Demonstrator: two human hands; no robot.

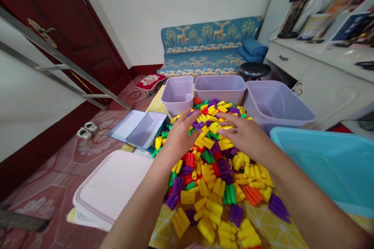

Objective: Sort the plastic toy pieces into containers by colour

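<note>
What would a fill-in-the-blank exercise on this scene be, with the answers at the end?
The left hand and right hand are over plastic pieces coloured yellow, purple, green, orange and ____.
There are ____ lavender bins in view.
The turquoise tub is on the person's ____ side.
The sofa cover shows trees and ____.
Missing words: red; three; right; deer.
</note>
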